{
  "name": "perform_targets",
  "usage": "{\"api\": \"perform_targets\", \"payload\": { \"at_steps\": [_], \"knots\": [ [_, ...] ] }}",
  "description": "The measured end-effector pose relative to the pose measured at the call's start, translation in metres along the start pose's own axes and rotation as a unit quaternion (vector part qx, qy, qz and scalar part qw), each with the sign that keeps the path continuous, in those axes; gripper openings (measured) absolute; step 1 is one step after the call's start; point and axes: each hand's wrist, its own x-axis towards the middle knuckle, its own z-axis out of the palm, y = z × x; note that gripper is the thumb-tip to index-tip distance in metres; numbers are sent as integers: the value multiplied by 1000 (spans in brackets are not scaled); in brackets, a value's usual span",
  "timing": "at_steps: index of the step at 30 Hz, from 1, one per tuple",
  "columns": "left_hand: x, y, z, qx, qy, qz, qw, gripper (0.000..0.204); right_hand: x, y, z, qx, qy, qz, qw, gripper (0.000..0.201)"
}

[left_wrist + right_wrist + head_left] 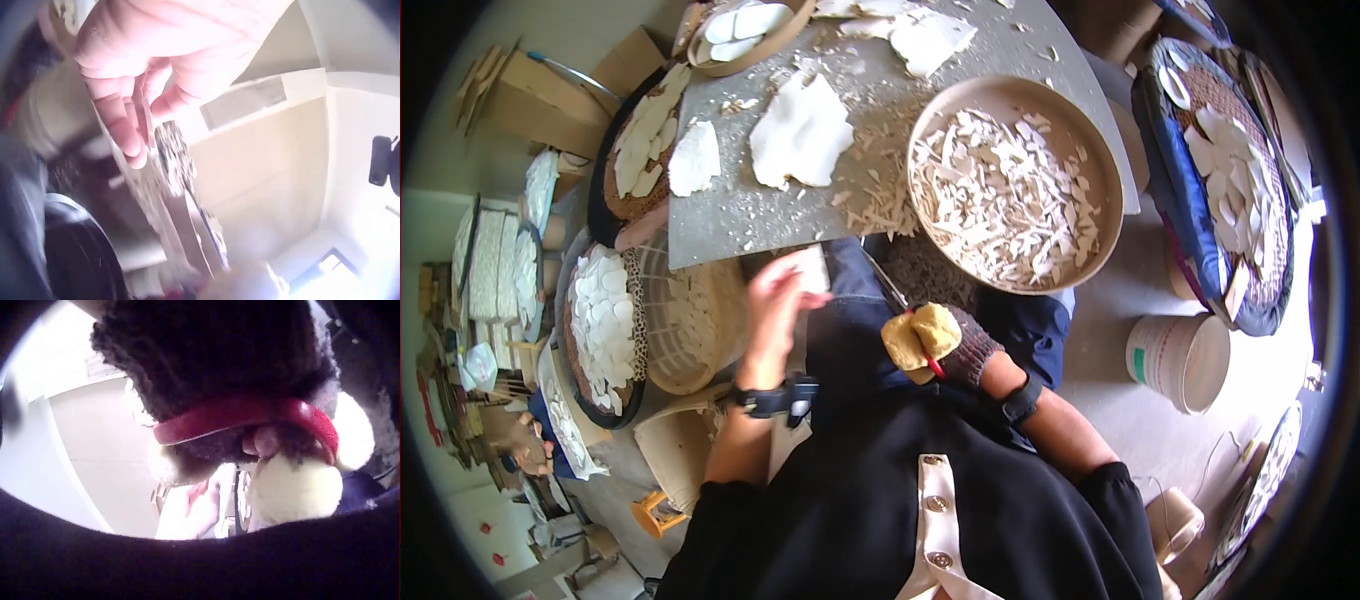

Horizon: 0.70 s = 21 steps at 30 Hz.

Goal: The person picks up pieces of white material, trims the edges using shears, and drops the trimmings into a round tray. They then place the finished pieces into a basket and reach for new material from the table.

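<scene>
My bare left hand [772, 308] is raised near the table's front edge, over my left thigh. Between thumb and fingers it pinches a thin, flat whitish piece [814, 270], seen edge-on in the left wrist view as a thin slice [147, 115]. My right hand [945, 345] wears a dark knitted glove with thick yellow padding [922, 340] around the fingers. It grips red-handled scissors, whose dark blades [886, 279] point up toward the table. In the right wrist view the red handle [244, 415] loops round the gloved fingers. The two hands are apart.
A grey table [745, 225] bears large pale sheets [800, 130] and scattered crumbs. At its front right, a round tray [1112, 190] holds cut strips. Left stand a plastic basket [656, 290] and a tray of pale discs [603, 320]; right, a white bucket [1165, 360].
</scene>
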Motion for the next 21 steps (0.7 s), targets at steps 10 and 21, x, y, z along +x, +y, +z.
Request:
{"api": "perform_targets", "payload": {
  "at_steps": [10, 21],
  "knots": [
    [53, 50, -132, 361, 175, 159, 902, 41, -1, -2, -6, 132, -45, 60, 988, 43],
    [208, 62, -27, 533, 115, -2, 838, 63, -33, 5, -10, 196, 33, 96, 975, 39]
  ]
}}
